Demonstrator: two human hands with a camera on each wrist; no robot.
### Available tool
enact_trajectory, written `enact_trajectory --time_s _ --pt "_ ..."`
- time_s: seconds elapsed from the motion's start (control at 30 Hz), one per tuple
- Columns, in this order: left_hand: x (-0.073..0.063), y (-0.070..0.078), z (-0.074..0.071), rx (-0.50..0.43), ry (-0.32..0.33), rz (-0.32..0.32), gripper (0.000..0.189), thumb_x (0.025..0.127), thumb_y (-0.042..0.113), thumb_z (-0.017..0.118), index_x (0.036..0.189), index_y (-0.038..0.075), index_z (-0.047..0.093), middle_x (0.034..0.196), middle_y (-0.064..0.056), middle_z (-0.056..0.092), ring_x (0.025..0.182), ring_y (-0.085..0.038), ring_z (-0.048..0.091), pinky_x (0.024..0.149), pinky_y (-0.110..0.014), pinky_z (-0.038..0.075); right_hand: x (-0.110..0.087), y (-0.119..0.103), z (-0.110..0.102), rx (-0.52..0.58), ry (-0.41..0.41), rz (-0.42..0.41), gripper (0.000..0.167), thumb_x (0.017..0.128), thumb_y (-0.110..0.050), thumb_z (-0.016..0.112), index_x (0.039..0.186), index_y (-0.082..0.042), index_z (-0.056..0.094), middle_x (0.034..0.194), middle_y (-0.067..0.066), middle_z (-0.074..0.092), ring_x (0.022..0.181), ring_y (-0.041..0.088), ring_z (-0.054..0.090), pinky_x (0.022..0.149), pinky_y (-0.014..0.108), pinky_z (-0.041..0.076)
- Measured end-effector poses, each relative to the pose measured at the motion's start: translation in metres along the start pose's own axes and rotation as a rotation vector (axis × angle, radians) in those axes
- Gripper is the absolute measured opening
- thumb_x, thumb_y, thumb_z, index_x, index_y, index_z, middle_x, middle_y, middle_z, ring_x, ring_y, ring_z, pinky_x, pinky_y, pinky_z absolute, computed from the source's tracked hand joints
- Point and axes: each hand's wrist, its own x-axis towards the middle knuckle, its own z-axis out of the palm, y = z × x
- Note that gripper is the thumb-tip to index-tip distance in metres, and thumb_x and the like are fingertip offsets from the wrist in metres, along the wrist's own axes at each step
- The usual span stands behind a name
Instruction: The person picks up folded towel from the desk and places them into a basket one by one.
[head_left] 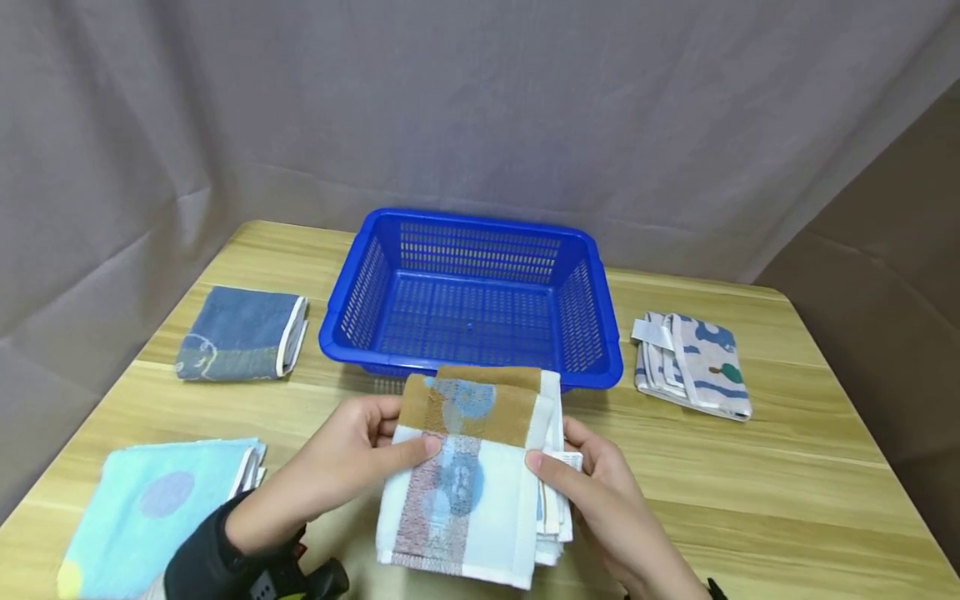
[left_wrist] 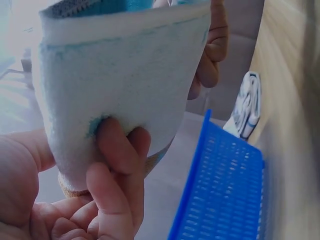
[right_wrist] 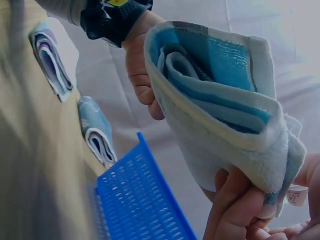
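Both hands hold a folded towel point(head_left: 502, 475) just in front of the blue basket point(head_left: 472, 367). It is white with a brown band and blue round patches. At its left edge the left hand point(head_left: 360, 454) pinches it, thumb on the front and fingers behind. The right hand point(head_left: 600, 492) grips the right edge the same way, beside a small white label point(head_left: 567, 459). In the right wrist view the towel point(right_wrist: 220, 100) shows its folded layers with blue inside. Fingers of the left hand point(left_wrist: 117, 185) press on its white back in the left wrist view.
A dark blue folded towel point(head_left: 243, 333) lies left of the basket, with a light blue one point(head_left: 150, 508) nearer the front. To the right lies a patterned folded towel point(head_left: 701, 367). All stand on a wooden table point(head_left: 750, 500); a grey curtain point(head_left: 480, 108) hangs behind.
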Motion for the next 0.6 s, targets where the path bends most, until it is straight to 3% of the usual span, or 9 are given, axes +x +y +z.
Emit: enact_trajectory --time_s 0.07,0.2,0.27,0.33,0.53,0.6 --pt "0.003 0.002 -0.002 -0.008 0.01 0.023 0.033 0.094 0.018 0.068 0.114 -0.008 0.065 0.072 -0.004 0.066 0.059 -0.003 0.057 0.05 -0.02 0.046 0.004 -0.005 0.001 -0.018 0.02 -0.008 0.052 0.097 -0.012 0.058 0.139 0.011 0.037 0.103 0.008 0.073 0.087 0.021 0.073 0.074 0.037 0.06" --pt "0.01 0.006 -0.003 0.041 0.049 0.063 0.029 0.094 0.019 0.068 0.11 -0.005 0.067 0.066 -0.001 0.06 0.056 -0.002 0.051 0.048 -0.019 0.041 0.012 -0.012 -0.002 -0.011 0.018 -0.017 0.052 0.098 -0.011 0.057 0.14 0.011 0.035 0.103 0.006 0.073 0.089 0.019 0.073 0.074 0.035 0.06" --pt "0.014 0.008 -0.004 0.073 0.067 0.071 0.026 0.093 0.019 0.069 0.107 -0.003 0.068 0.061 0.002 0.048 0.052 -0.002 0.039 0.045 -0.019 0.031 0.014 -0.015 -0.004 0.003 0.007 -0.012 0.053 0.099 -0.011 0.056 0.142 0.009 0.032 0.105 0.006 0.072 0.091 0.019 0.073 0.075 0.035 0.06" --pt "0.017 0.01 -0.005 0.097 0.08 0.062 0.023 0.093 0.02 0.069 0.103 -0.001 0.069 0.059 0.004 0.038 0.05 -0.004 0.031 0.044 -0.02 0.024 0.017 -0.018 -0.005 0.012 0.002 -0.008 0.054 0.099 -0.011 0.055 0.142 0.009 0.031 0.105 0.006 0.072 0.091 0.019 0.073 0.075 0.036 0.06" --pt "0.027 0.014 -0.01 0.035 0.074 0.011 0.026 0.094 0.019 0.069 0.11 -0.001 0.068 0.065 0.002 0.055 0.057 -0.006 0.047 0.049 -0.02 0.035 0.025 -0.025 -0.007 -0.003 -0.011 -0.027 0.052 0.1 -0.012 0.054 0.14 0.009 0.031 0.105 0.007 0.072 0.091 0.02 0.073 0.075 0.036 0.06" --pt "0.03 0.014 -0.012 0.046 0.085 0.007 0.02 0.093 0.02 0.069 0.097 0.0 0.067 0.061 0.003 0.046 0.056 -0.007 0.04 0.049 -0.02 0.031 0.028 -0.027 -0.008 -0.009 -0.012 -0.032 0.051 0.1 -0.012 0.054 0.14 0.009 0.031 0.105 0.007 0.071 0.091 0.019 0.073 0.075 0.035 0.06"
